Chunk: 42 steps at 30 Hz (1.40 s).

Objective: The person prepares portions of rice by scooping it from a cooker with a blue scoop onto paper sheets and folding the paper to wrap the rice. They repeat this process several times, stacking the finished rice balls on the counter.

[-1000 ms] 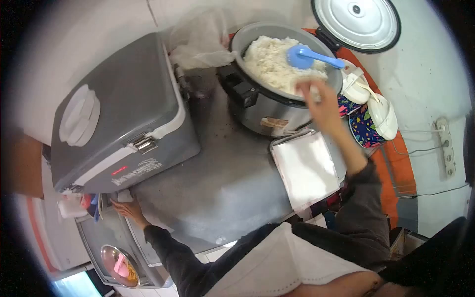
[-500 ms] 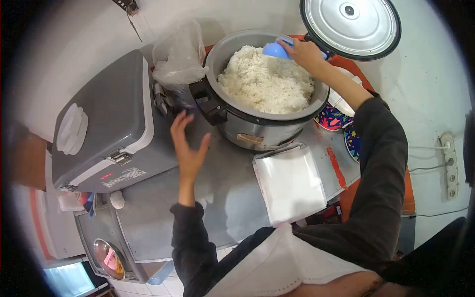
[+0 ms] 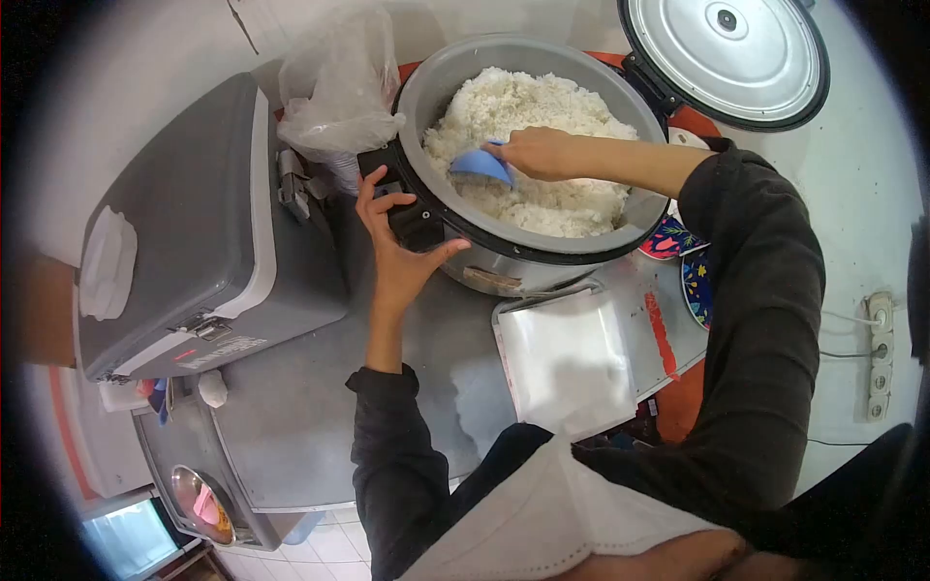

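Note:
My right hand [image 3: 544, 155] is closed on the handle of a blue scoop [image 3: 481, 166], whose bowl is tilted and dips into white cooked rice [image 3: 547, 100]. The rice heaps inside a large rice cooker [image 3: 441, 73] with its lid [image 3: 722, 48] swung up to the right. At the cooker's left side, my left hand [image 3: 399, 259] is open, fingers spread against the black side handle [image 3: 415, 225] and thumb stretched along the outer wall below the rim. In front of the cooker lies a stack of clear plastic sheets or bags [image 3: 567, 363].
A grey cooler box [image 3: 184, 232] stands to the left, a white container [image 3: 108, 263] on its lid. A clear plastic bag [image 3: 339, 107] sits behind the cooker's left side. Patterned plates [image 3: 696, 286] lie at right, near a wall power strip [image 3: 879, 358]. A metal bowl [image 3: 181, 504] is lower left.
My right hand has brought the scoop left and down from the cooker's back right into the rice. My left hand has moved up and right to the cooker's side handle.

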Tool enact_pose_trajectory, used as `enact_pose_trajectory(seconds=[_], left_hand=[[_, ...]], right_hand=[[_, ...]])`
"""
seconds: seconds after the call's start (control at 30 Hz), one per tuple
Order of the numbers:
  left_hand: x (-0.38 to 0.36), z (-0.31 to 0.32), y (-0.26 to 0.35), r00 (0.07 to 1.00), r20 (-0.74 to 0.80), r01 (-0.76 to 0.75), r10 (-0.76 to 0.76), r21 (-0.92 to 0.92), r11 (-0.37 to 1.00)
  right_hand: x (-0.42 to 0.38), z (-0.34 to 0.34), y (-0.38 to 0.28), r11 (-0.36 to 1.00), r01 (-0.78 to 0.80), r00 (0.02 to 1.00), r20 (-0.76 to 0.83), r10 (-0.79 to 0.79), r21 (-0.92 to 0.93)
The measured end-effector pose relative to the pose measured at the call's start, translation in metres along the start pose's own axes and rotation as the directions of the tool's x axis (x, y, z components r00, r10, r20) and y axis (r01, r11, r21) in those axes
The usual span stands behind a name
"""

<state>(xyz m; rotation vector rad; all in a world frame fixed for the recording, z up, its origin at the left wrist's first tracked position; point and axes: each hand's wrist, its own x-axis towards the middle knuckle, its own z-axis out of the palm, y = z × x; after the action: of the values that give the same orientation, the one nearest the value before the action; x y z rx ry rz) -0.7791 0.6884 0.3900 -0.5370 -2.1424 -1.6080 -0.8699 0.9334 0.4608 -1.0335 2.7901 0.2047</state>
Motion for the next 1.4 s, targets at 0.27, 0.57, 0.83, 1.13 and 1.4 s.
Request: enact_pose_trajectory(seconds=[0.27,0.57,0.83,1.13,1.4], left_hand=[[0.002,0.002,-0.003,0.999,-0.031,-0.032,0.031,-0.031,0.999],[0.005,0.002,-0.002,0.997,-0.030,-0.065,0.065,-0.010,0.998],[0.004,0.001,0.004,0.999,-0.034,0.005,-0.007,-0.054,0.999],[0.004,-0.003,0.010,0.998,-0.042,-0.042,0.043,0.025,0.999],[0.003,-0.002,0.011,0.994,-0.059,-0.088,0.092,0.072,0.993]], right_hand=[[-0.002,-0.004,0.001,0.735,-0.303,0.905,0.426,0.021,0.607],[0.017,0.034,-0.003,0.935,-0.157,0.981,-0.059,0.184,0.318],[-0.035,-0.023,-0.053,0.923,-0.137,0.991,0.045,0.129,0.359],[-0.092,-0.071,-0.081,0.994,-0.107,0.990,0.092,0.106,0.001],[-0.063,-0.043,-0.058,0.936,-0.176,0.972,0.206,0.116,0.305]])
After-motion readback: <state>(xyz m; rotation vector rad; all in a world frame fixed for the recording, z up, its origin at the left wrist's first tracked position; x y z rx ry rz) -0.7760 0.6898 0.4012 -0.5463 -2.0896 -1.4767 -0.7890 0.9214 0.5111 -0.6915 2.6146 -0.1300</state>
